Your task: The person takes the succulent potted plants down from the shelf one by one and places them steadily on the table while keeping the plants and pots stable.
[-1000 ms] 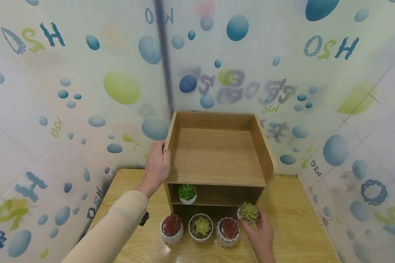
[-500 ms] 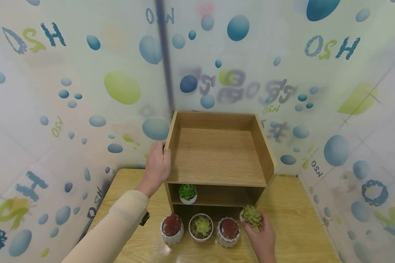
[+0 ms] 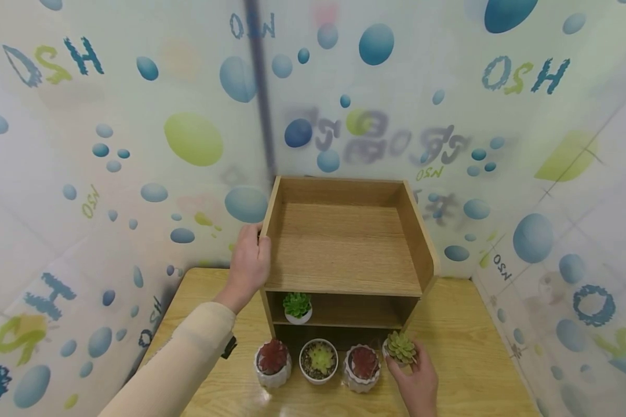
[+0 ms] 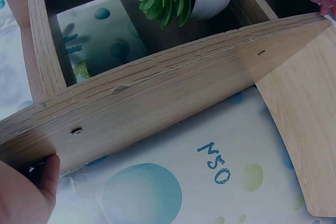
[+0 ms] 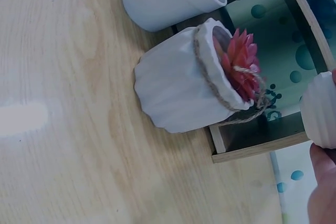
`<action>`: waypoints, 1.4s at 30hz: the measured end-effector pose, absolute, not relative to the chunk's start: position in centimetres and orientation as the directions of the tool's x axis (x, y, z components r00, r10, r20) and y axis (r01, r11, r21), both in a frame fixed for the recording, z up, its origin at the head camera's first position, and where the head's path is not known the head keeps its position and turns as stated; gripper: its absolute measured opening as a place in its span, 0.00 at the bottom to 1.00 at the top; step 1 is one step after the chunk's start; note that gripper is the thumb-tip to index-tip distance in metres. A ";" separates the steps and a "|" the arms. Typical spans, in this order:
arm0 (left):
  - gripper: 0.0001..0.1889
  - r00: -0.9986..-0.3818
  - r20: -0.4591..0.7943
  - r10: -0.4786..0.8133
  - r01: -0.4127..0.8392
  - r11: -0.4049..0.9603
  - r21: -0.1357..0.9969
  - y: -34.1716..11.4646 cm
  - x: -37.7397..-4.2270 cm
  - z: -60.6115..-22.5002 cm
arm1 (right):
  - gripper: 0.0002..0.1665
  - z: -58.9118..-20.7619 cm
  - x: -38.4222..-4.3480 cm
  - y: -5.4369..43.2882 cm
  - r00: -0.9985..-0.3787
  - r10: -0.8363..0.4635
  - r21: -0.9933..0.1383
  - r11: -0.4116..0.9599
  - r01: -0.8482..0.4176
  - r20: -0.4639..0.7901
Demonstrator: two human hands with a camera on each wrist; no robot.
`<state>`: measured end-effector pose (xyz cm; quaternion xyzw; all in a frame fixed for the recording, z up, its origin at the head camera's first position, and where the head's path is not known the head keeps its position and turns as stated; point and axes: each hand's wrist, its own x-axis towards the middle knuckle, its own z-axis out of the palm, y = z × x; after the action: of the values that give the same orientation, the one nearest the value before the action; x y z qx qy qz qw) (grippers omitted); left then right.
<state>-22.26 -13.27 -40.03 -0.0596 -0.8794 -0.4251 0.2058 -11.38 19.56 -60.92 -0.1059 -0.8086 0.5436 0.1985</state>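
My left hand [image 3: 249, 258] holds the left side panel of a small wooden shelf [image 3: 344, 243]; in the left wrist view one finger [image 4: 50, 177] lies against the panel's outer face. At the shelf's front right corner, my right hand [image 3: 416, 379] grips a light green potted succulent [image 3: 400, 347] by its white ribbed pot [image 5: 320, 111]. That plant is off the table, beside a red succulent in a white fluted pot [image 3: 361, 368]. Inside the shelf's middle compartment, a bright green succulent [image 3: 297, 306] stands at the left.
Along the shelf's front on the wooden table [image 3: 464, 370] stand another red succulent in a fluted pot [image 3: 272, 362] and a yellow-green one in a smooth white pot [image 3: 318, 360]. Twine circles the right red plant's pot [image 5: 178, 77]. A bubble-patterned wall [image 3: 188, 69] rises behind the shelf.
My right hand has shifted the light green potted succulent slightly right and toward me, away from the shelf's opening. The left hand stays on the shelf's side.
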 end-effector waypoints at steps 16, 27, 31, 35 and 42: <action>0.22 -0.905 0.421 -0.065 0.289 0.632 0.719 -13.2 -22.2 -40.0 | 0.39 -62.2 -11.0 20.3 -0.913 0.401 -0.917 0.388 0.092 0.078; 0.22 -0.907 0.415 -0.066 0.283 0.635 0.719 -13.2 -22.3 -40.0 | 0.36 -63.1 -10.9 20.4 -0.899 0.421 -0.897 0.435 0.081 0.123; 0.21 -0.908 0.414 -0.066 0.283 0.633 0.721 -13.2 -22.2 -40.0 | 0.36 -63.4 -10.8 20.5 -0.895 0.424 -0.871 0.481 0.096 0.135; 0.21 -0.909 0.411 -0.068 0.279 0.632 0.723 -13.2 -22.2 -40.0 | 0.36 -63.7 -10.6 20.7 -0.894 0.430 -0.848 0.513 0.129 0.124; 0.22 -0.912 0.405 -0.066 0.276 0.633 0.724 -13.2 -22.1 -39.9 | 0.37 -64.2 -10.3 20.9 -0.900 0.427 -0.837 0.520 0.169 0.084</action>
<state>-22.13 -13.19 -39.92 -0.0596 -0.8809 -0.4243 0.2011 -10.32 20.86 -64.21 -0.1732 -0.8604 0.4580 0.1413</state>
